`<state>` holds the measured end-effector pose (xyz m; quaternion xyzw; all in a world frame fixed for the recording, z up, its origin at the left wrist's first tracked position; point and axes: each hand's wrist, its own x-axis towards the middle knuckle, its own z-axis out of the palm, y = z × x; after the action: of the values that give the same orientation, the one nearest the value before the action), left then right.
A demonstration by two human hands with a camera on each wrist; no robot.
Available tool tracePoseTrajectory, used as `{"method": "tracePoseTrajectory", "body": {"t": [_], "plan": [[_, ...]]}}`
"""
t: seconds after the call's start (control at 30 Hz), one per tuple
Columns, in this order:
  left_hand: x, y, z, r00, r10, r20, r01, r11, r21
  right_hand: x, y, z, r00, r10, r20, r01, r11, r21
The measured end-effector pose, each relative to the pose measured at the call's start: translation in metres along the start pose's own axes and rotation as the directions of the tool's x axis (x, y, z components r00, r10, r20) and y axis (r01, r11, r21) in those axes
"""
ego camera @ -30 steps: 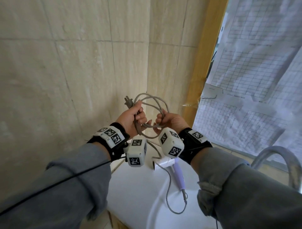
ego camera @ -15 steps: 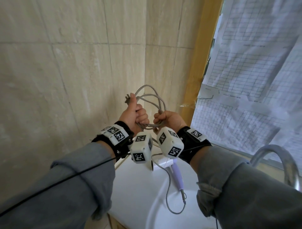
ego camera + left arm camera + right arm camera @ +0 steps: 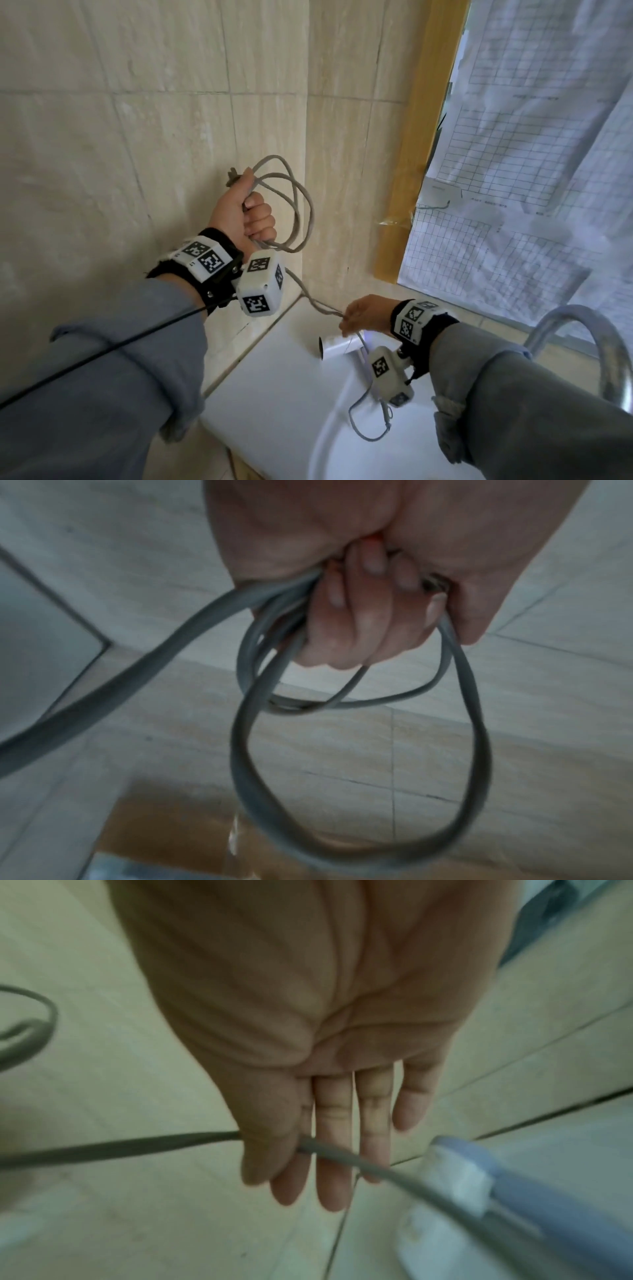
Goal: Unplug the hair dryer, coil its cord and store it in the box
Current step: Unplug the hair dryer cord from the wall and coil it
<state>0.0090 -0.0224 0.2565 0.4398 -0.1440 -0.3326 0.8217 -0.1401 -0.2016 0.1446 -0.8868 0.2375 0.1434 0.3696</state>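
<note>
My left hand (image 3: pixel 251 217) is raised beside the tiled wall and grips several loops of the grey cord (image 3: pixel 303 205), with the plug (image 3: pixel 234 174) sticking up past the thumb. In the left wrist view, my fingers (image 3: pixel 356 615) curl round the coiled cord (image 3: pixel 342 831). Lower down, my right hand (image 3: pixel 359 315) pinches the free run of cord (image 3: pixel 137 1146) between thumb and forefinger, the other fingers straight. Just under that hand lies the hair dryer (image 3: pixel 337 346), white with a lilac handle (image 3: pixel 534 1185), on the sink's rim. I see no box.
A white sink (image 3: pixel 274 394) fills the lower middle, with slack cord looping into its basin (image 3: pixel 368 435). A chrome tap (image 3: pixel 596 346) arches at the right. Beige tiles (image 3: pixel 137 171) stand to the left and behind. A wooden frame (image 3: pixel 421 154) borders a window covered with gridded paper sheets (image 3: pixel 531 171).
My right hand has left the coil and dropped down along the cord to just above the dryer. My left hand still holds the coil up and has shifted slightly left.
</note>
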Motion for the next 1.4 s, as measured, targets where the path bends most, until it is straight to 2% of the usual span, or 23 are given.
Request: {"method": "tracePoseTrajectory", "body": {"t": [0.07,0.13,0.23,0.3,0.37,0.47,0.53,0.67,0.73,0.8,0.87,0.93,1.03,1.27,1.33,1.4], "plan": [[0.001,0.004,-0.004,0.997,0.064,-0.045,-0.056,0.984,0.169,-0.002,0.007,-0.004,0.999,0.052,-0.003,-0.051,0.985,0.166],[0.002,0.0,-0.01,0.985,0.151,-0.082,-0.11,0.922,0.372,-0.003,0.007,-0.012,0.996,0.088,-0.031,-0.07,0.925,0.375],[0.003,-0.014,-0.018,0.969,0.229,-0.096,-0.123,0.78,0.614,0.005,-0.002,-0.025,0.971,0.215,-0.107,-0.087,0.73,0.678],[0.004,-0.023,-0.019,0.963,0.247,-0.106,-0.104,0.706,0.701,0.008,-0.013,-0.033,0.951,0.271,-0.15,-0.033,0.569,0.822],[0.007,-0.034,-0.018,0.968,0.234,-0.086,-0.094,0.661,0.744,0.006,-0.027,-0.041,0.946,0.273,-0.178,0.058,0.396,0.916],[0.009,-0.052,-0.017,0.99,0.143,-0.013,-0.084,0.644,0.76,0.0,-0.047,-0.047,0.952,0.24,-0.192,0.148,0.19,0.971],[0.009,-0.062,-0.017,0.996,0.084,0.027,-0.074,0.63,0.773,-0.005,-0.06,-0.047,0.958,0.177,-0.227,0.206,0.132,0.97],[0.005,-0.075,-0.008,0.989,0.044,0.141,-0.142,0.542,0.828,-0.009,-0.08,-0.035,0.949,0.015,-0.315,0.303,0.232,0.924],[0.001,-0.08,-0.002,0.977,0.037,0.208,-0.195,0.541,0.818,-0.012,-0.087,-0.03,0.943,-0.076,-0.323,0.331,0.278,0.902],[-0.002,-0.082,0.001,0.974,0.027,0.226,-0.192,0.634,0.749,-0.016,-0.091,-0.028,0.943,-0.131,-0.305,0.331,0.288,0.899],[-0.002,-0.082,0.002,0.979,0.0,0.204,-0.132,0.762,0.634,-0.02,-0.094,-0.027,0.944,-0.161,-0.289,0.326,0.305,0.895],[-0.006,-0.081,0.003,0.981,-0.031,0.191,-0.075,0.849,0.524,-0.024,-0.097,-0.026,0.939,-0.178,-0.295,0.343,0.405,0.847],[-0.01,-0.079,0.005,0.985,-0.059,0.162,-0.023,0.887,0.461,-0.026,-0.1,-0.024,0.926,-0.169,-0.337,0.369,0.583,0.724],[-0.011,-0.084,0.008,0.996,-0.057,0.063,0.037,0.962,0.271,-0.02,-0.099,-0.012,0.868,-0.182,-0.461,0.429,0.742,0.515],[-0.01,-0.083,0.007,0.995,-0.073,0.064,0.057,0.974,0.221,-0.014,-0.097,-0.008,0.844,-0.157,-0.513,0.38,0.85,0.364],[-0.009,-0.079,0.003,0.992,-0.105,0.072,0.092,0.982,0.162,-0.013,-0.094,-0.007,0.838,-0.055,-0.543,0.261,0.915,0.309]]}}
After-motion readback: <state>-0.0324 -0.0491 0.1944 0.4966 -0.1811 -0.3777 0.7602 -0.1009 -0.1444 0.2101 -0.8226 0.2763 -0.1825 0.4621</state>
